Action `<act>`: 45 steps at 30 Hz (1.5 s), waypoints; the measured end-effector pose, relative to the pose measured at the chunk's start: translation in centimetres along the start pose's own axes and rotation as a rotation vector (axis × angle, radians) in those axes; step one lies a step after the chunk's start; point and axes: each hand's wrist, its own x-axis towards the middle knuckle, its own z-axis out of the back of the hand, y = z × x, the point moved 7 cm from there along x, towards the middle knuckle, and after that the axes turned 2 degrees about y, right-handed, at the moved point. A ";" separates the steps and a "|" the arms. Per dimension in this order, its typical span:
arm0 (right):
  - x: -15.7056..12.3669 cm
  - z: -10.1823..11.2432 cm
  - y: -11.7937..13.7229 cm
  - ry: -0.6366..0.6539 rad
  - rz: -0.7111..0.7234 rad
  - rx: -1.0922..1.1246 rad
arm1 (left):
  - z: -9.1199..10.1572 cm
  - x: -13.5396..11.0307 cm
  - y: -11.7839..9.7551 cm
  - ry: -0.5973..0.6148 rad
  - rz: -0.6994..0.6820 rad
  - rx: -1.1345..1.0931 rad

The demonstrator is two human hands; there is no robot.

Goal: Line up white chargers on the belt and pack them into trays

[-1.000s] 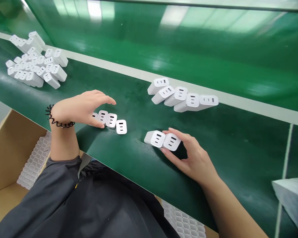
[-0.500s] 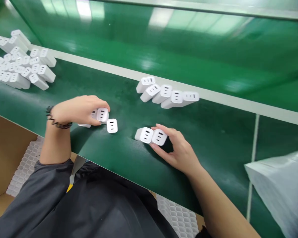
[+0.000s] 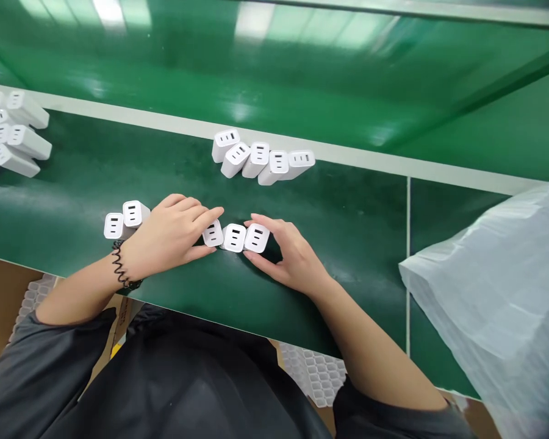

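Note:
Three white USB chargers stand in a row between my hands, their port ends facing up. My left hand (image 3: pixel 176 231) has thumb and fingers around the left charger (image 3: pixel 213 233). The middle charger (image 3: pixel 234 238) touches the ones beside it. At the other end, my right hand (image 3: pixel 289 253) pinches the right charger (image 3: pixel 257 238) between thumb and fingers. Behind my left wrist stand two more chargers, a nearer one (image 3: pixel 114 225) and another (image 3: pixel 136 213) partly covered by the hand.
Several chargers (image 3: pixel 259 160) stand by the white strip at the back of the green table (image 3: pixel 348 244). A larger cluster (image 3: pixel 18 134) is at the far left. White translucent sheeting (image 3: pixel 494 286) lies at the right. Below the front edge are plastic trays (image 3: pixel 318 372).
My left hand has moved from the left chargers to the one at the row's left end. The row is now three chargers closed together. The camera view has shifted right.

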 end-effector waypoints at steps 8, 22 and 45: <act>0.1 0.2 0.2 -0.016 0.021 0.009 | -0.5 0.0 0.1 0.015 -0.035 -0.034; 0.0 0.2 0.2 -0.007 0.015 -0.004 | -0.8 0.2 0.5 0.121 -0.028 -0.194; -0.1 0.2 0.0 0.008 -0.001 -0.006 | -1.3 0.3 0.8 0.173 -0.054 -0.179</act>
